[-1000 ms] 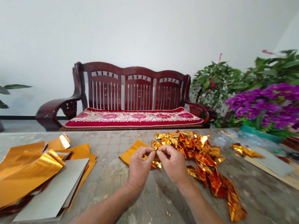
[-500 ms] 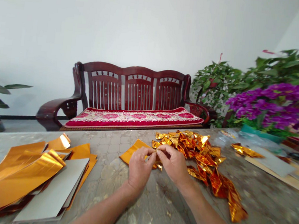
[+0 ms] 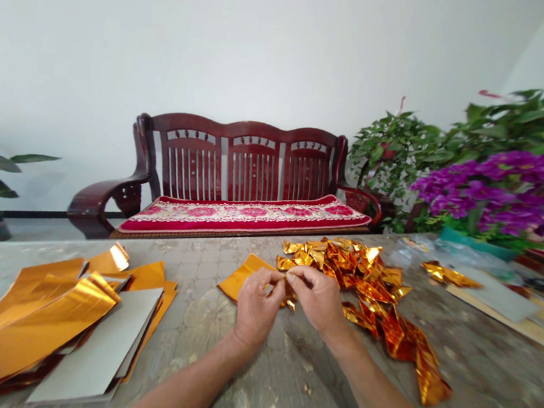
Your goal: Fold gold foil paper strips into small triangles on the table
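Two hands: the left hand [image 3: 256, 308] and the right hand [image 3: 318, 301], forearms rising from the near edge and converging at mid-table, wrists low. Fingertips [image 3: 285, 281] of both hands are closed together, pinching one small gold foil piece [image 3: 290, 302]; its long axis is hard to tell, and a crumpled tip hangs toward the near side. It sits just in front of one heap of crumpled gold foil [image 3: 347, 269], which trails off toward the near right. One flat orange foil sheet [image 3: 243, 278] lies under the left hand's far side, its long axis running left to right. Far left, one stack of foil sheets [image 3: 33, 328] rests with grey card [image 3: 99, 341] on the stone-patterned table [image 3: 489, 392]. Far right, one crumpled foil strip [image 3: 450, 274] lies on a tan board [image 3: 492, 312].
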The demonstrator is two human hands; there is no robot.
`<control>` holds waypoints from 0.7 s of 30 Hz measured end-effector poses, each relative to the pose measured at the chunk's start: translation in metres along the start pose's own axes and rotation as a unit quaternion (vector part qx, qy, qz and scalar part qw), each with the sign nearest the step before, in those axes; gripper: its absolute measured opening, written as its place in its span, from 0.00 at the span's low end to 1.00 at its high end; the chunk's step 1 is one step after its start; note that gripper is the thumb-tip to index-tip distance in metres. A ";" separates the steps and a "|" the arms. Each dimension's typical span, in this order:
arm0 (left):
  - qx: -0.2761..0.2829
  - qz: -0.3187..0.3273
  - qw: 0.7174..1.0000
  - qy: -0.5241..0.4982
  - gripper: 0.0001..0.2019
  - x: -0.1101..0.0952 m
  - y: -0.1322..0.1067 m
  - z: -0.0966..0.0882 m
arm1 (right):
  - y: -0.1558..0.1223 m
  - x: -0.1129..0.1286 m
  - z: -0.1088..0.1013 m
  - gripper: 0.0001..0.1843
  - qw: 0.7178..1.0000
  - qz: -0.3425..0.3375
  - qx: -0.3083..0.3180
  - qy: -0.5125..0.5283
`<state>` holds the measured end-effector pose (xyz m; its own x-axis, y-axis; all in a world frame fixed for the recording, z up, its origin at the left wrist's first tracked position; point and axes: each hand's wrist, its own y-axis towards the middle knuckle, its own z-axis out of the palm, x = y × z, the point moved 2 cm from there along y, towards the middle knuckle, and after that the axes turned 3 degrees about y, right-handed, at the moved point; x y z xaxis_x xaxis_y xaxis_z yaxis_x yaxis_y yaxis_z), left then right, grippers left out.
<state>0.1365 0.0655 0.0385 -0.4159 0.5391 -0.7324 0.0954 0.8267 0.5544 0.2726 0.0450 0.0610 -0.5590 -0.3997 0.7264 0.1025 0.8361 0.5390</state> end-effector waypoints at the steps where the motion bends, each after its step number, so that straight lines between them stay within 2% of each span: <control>1: 0.001 -0.002 1.000 -0.009 0.07 0.001 0.000 0.001 | 0.000 0.000 0.000 0.10 1.000 0.002 0.000 0.002; 5: -0.001 -0.008 0.999 -0.036 0.07 0.003 0.000 0.002 | 0.001 0.000 -0.001 0.10 1.000 0.013 -0.003 0.013; 14: 0.002 -0.007 1.000 -0.021 0.08 0.005 -0.001 0.003 | 0.001 0.002 -0.002 0.10 1.000 0.016 0.000 -0.004; 21: -0.005 -0.022 0.999 -0.044 0.10 0.018 -0.001 0.009 | 0.003 0.003 -0.003 0.09 0.999 0.003 -0.011 -0.040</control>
<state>0.1368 0.0759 0.0219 -0.3390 0.5140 -0.7879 0.0687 0.8488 0.5242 0.2734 0.0453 0.0658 -0.6215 -0.3632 0.6941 0.1232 0.8297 0.5445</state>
